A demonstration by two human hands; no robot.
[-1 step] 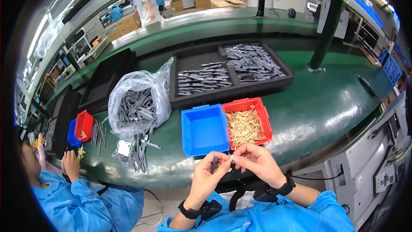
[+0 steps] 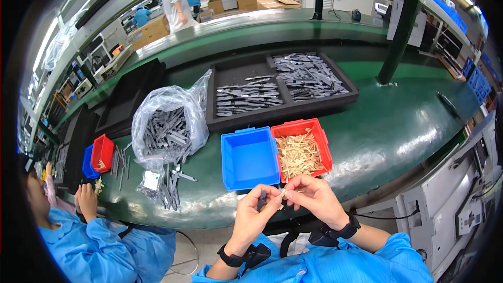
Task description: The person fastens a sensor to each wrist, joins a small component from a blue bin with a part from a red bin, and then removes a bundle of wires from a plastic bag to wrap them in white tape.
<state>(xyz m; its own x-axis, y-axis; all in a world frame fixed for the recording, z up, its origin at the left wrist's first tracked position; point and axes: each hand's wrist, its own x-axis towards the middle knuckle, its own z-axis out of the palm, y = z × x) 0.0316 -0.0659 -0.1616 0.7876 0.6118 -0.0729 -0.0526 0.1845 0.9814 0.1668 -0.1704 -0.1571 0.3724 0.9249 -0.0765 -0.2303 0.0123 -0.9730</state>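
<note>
A small cream piece (image 2: 283,194) is pinched between both hands' fingertips, just on the wearer's side of the red bin (image 2: 288,129). This looks like fine two-handed fitting or separating, probably calling next for steady fingertip pressure; the left hand (image 2: 254,211), also gripping a dark grey strip (image 2: 261,200), faces the right hand (image 2: 317,200), fingers curled.
</note>
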